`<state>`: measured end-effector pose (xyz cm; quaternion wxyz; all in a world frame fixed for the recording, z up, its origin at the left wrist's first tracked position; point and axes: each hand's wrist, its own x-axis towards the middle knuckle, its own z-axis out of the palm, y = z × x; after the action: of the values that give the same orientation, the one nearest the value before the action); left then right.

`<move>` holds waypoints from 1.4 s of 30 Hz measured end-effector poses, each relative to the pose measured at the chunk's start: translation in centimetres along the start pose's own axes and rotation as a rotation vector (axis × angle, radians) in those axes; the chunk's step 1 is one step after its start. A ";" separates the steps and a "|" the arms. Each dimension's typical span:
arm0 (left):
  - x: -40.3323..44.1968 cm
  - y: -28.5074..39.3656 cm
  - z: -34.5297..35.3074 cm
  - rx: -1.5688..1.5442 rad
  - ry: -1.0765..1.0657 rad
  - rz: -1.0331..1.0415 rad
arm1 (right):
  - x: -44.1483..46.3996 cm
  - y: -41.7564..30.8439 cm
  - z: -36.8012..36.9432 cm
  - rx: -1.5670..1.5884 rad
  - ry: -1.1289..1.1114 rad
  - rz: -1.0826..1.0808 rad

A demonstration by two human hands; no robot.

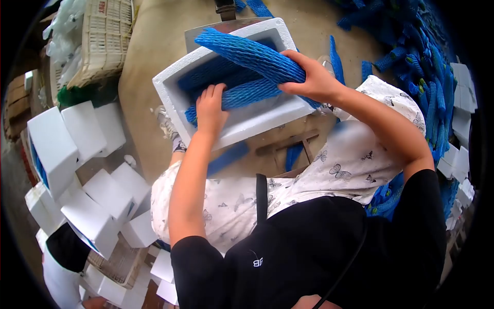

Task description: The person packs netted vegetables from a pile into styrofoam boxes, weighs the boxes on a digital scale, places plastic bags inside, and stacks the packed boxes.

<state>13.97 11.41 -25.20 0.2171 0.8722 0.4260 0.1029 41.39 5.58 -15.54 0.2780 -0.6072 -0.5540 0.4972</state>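
A white foam box (172, 103) stands in front of me, tilted in view, with blue foam net sleeves lying in it. My right hand (314, 77) is closed around the near end of a long blue foam net sleeve (247, 51), whose far end sticks out over the box's back left rim. Inside the box, my left hand (211, 110) has its fingers bent over a second blue sleeve (252, 93); its thumb is partly hidden. What the sleeves contain, if anything, I cannot make out.
A large heap of blue sleeves (429, 87) lies at the right. White foam boxes (54, 139) are stacked at the left, below a cream plastic crate (105, 38). Another person (64, 262) is at the lower left. A metal plate (198, 36) shows behind the box.
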 end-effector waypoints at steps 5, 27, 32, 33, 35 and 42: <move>-1.5 -2.2 -2.0 0.020 -0.099 -0.011 | 0.7 -5.5 -5.0 -0.464 -0.414 0.075; 0.8 2.8 -2.1 0.118 -0.578 0.174 | 2.5 4.2 4.4 -0.864 -0.837 -0.358; 5.0 6.2 0.5 0.131 -0.511 0.315 | 2.8 2.1 -10.2 -0.255 -0.532 -0.234; 5.1 5.9 1.4 0.139 -0.439 0.311 | 3.5 4.0 -13.7 -0.134 -0.399 -0.056; 5.2 5.7 1.5 0.120 -0.480 0.265 | 4.0 12.1 -19.3 -0.241 0.169 0.164; 4.3 4.0 2.4 0.177 -0.591 0.234 | 10.9 37.2 -30.8 -0.016 1.169 0.862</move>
<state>20.25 11.92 -25.52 0.2416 0.9228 0.2490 -0.1676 83.05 13.86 -40.98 0.3036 -0.9400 -0.0299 0.1526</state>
